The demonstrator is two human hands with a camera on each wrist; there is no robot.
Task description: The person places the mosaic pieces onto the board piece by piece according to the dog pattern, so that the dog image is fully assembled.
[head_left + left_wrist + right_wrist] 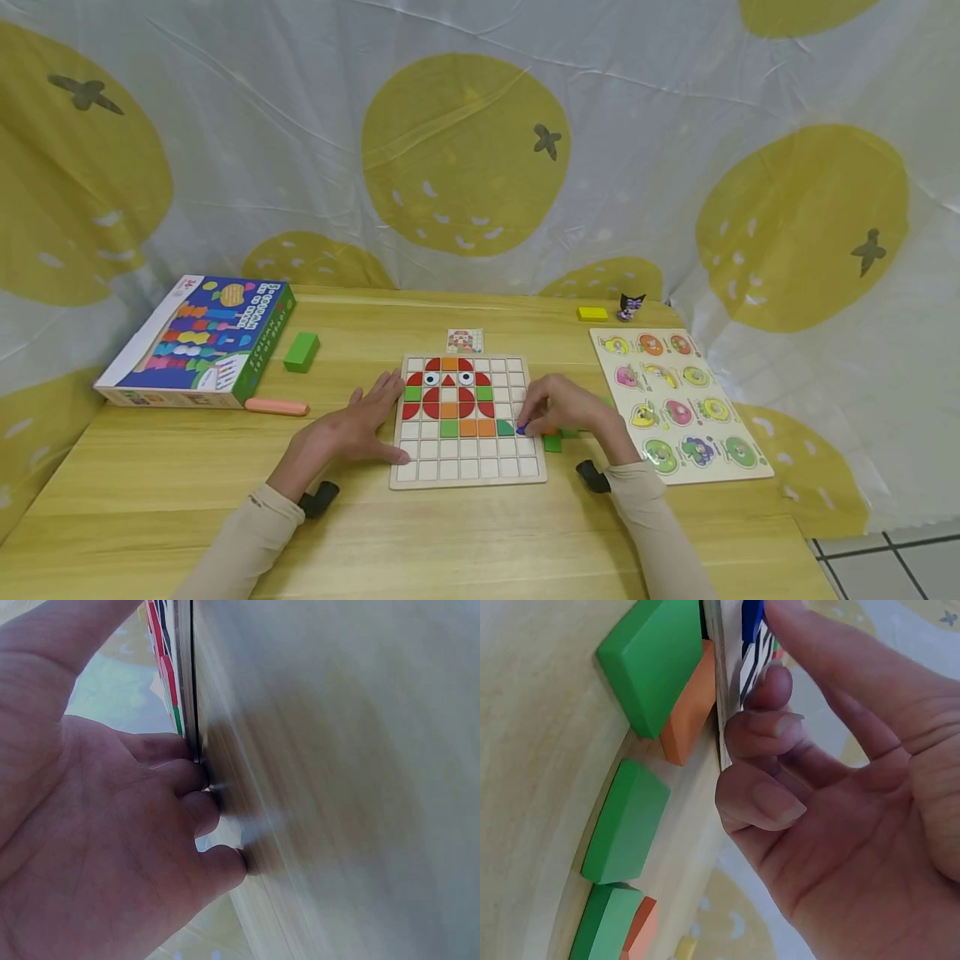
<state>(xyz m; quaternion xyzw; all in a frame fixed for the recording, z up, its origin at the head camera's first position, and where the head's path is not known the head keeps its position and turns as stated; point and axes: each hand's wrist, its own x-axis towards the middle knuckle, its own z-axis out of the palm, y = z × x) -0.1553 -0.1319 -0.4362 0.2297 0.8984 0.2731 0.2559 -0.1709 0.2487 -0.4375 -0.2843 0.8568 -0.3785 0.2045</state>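
A wooden grid board (468, 482) lies on the table, with red, orange, green and eye-patterned pieces set in its upper and middle squares. My left hand (360, 427) rests along the board's left edge, thumb at the lower left corner and fingers spread upward. At the right side of the board, my right hand (558, 404) pinches a small blue piece (522, 430) between thumb and index finger. That blue piece (752, 621) shows only partly in the right wrist view. Just left of it sits a dark green curved piece (506, 428). A small picture card (465, 341) lies behind the board.
Loose green pieces (626, 821) and orange pieces (690, 705) lie right of the board. Farther right is a fruit puzzle board (678, 400). A toy box (202, 342), green block (302, 352) and orange-pink stick (277, 407) lie left. A yellow block (592, 314) and figurine (630, 307) stand behind.
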